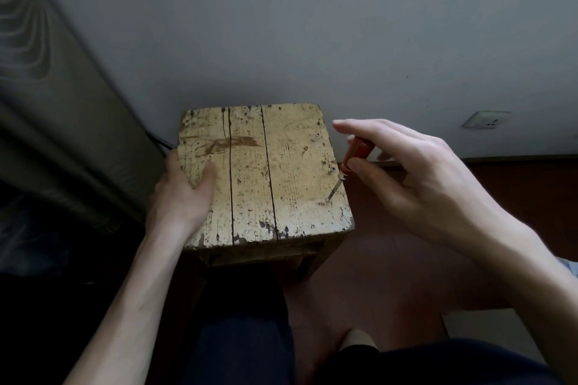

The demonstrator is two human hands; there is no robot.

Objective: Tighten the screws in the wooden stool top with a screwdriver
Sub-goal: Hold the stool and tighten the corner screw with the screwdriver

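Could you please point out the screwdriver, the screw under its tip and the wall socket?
screwdriver [356,151], head view, orange handle.
screw [327,200], head view, its head.
wall socket [486,119], head view, faceplate middle.

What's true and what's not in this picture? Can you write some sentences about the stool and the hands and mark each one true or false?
1. The right hand holds a screwdriver with an orange handle. True.
2. The screwdriver's tip sits on a screw near the right edge of the stool top. True.
3. The left hand holds a hammer. False: it grips the stool top's left edge, with the thumb lying on top.
4. The stool top is one smooth board. False: dark cracks run along it and its paint is worn.
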